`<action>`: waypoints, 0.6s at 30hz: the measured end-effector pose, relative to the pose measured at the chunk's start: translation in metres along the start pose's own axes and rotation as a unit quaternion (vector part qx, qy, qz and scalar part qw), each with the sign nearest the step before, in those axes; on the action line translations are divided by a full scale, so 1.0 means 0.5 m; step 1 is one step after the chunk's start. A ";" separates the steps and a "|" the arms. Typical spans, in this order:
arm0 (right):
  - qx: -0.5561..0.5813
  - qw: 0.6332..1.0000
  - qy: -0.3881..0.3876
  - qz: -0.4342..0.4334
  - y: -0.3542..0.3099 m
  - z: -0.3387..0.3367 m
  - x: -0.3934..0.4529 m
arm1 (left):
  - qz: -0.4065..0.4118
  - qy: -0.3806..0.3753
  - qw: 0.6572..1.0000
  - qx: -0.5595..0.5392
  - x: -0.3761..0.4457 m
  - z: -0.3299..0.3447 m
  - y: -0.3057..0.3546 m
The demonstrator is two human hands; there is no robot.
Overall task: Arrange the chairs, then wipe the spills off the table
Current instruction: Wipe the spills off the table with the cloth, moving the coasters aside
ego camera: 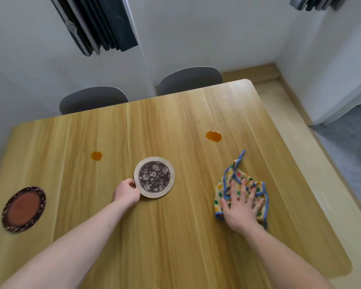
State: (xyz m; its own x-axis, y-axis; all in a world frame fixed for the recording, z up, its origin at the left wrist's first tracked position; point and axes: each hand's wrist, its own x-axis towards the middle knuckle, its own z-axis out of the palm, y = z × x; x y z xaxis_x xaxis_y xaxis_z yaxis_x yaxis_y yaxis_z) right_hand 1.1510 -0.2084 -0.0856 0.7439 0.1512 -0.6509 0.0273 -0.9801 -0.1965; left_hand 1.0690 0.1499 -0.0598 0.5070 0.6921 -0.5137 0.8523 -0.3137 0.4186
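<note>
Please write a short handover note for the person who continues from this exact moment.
Left hand pinches the edge of the floral coaster. Right hand presses flat, fingers straight, on the dotted cloth.
Two grey chairs are tucked at the table's far side.
Two orange spills remain unwiped; wipe both.
A brown plate sits at left.

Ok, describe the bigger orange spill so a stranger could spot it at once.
Start at the wooden table and look toward its far right, past the spotted cloth under the right hand. The bigger spill lies there, wider and more ragged than the small round spill on the left.
</note>
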 end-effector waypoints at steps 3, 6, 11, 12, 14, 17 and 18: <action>-0.020 0.998 -0.017 -0.054 -0.065 0.054 -0.046 | 0.028 0.007 0.999 -0.031 -0.035 -0.020 -0.014; -0.046 0.996 -0.024 -0.072 -0.090 0.097 -0.079 | 0.049 0.026 0.993 -0.100 -0.058 -0.059 -0.045; -0.059 0.997 -0.033 -0.049 -0.097 0.109 -0.085 | 0.034 0.064 0.981 -0.179 -0.060 -0.180 -0.165; -0.061 0.997 -0.034 -0.040 -0.101 0.110 -0.083 | 0.017 0.079 0.980 -0.180 -0.055 -0.213 -0.196; -0.058 0.997 -0.035 -0.022 -0.121 0.116 -0.085 | -0.026 0.113 0.978 -0.174 -0.032 -0.282 -0.275; -0.046 0.998 -0.041 0.016 -0.170 0.133 -0.094 | -0.071 0.153 0.978 -0.121 0.014 -0.368 -0.402; -0.042 0.998 -0.042 0.027 -0.186 0.139 -0.097 | -0.083 0.159 0.978 -0.107 0.023 -0.388 -0.431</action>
State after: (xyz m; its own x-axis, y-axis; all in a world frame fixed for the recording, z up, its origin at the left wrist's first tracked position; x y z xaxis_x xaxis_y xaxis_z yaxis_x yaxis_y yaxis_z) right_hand 1.0660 -0.1157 -0.0869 0.6869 0.1041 -0.7193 0.0470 -0.9940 -0.0990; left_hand 0.8664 0.3515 -0.0109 0.2698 0.8996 -0.3435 0.8556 -0.0603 0.5140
